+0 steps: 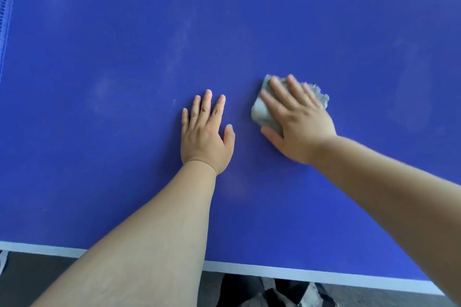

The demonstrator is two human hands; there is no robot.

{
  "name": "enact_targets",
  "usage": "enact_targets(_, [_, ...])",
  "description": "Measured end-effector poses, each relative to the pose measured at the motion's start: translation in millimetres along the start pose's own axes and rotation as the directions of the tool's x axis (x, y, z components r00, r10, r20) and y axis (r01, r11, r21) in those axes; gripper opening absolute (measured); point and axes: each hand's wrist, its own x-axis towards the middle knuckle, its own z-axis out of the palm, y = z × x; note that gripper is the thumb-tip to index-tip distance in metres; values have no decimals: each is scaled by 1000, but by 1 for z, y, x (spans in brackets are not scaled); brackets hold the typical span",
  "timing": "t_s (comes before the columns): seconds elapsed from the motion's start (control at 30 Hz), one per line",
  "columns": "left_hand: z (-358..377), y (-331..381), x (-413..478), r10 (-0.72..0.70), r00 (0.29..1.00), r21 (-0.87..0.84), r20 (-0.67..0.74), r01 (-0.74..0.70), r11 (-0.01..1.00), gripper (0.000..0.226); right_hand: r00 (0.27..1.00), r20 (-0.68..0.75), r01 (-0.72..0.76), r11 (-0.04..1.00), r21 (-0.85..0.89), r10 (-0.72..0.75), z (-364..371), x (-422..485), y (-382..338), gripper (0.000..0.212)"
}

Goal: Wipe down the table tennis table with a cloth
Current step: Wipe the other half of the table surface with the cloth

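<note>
Flat right hand (301, 122) presses a crumpled grey cloth (262, 113) onto the blue table tennis table (124, 57), left hand (203, 137) splayed open beside it, well inside the white edge (324, 276)

Light is bright and even over the table (99, 157); hardly any shadow under the left hand (203, 137) or right hand (296, 122). Pale sheen patches lie beyond both. The right hand and cloth (264, 114) are smeared with blur; the left hand is sharp. The net (6, 7), far left of the hands, looks soft and bowed by the lens.
</note>
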Motion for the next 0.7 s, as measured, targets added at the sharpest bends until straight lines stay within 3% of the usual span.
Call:
enact_targets(0.07, [0, 0, -1, 3, 1000, -13, -3, -3, 1000, 70, 983, 12, 181, 984, 1, -181, 14, -63, -19, 66])
enact_targets(0.2, [1, 0, -1, 7, 1000, -23, -24, -7, 1000, 68, 870, 131, 480, 877, -1, -476, 22, -135, -19, 59])
enact_targets(0.27, [2, -1, -1, 13, 999, -30, -35, -14, 999, 67, 894, 140, 434, 900, -39, -426, 15, -109, -3, 62])
enact_targets(0.37, [3, -1, -2, 9, 999, -41, -51, -11, 999, 65, 992, 79, 100, 995, -25, -97, 1, -57, 9, 67])
enact_targets(0.47, [3, -1, -2, 14, 998, -33, -56, -16, 999, 63, 996, 54, -63, 997, -32, 65, 7, -58, -13, 64])
enact_targets(0.6, [1, -2, -18, 33, 999, -68, -31, -35, 997, 61, 990, 58, 128, 991, -33, -126, 31, -156, -66, 60])
enact_targets(0.7, [3, -4, -59, 70, 997, -77, 25, -68, 995, 63, 938, 189, 304, 952, -38, -291, 40, -219, -86, 59])
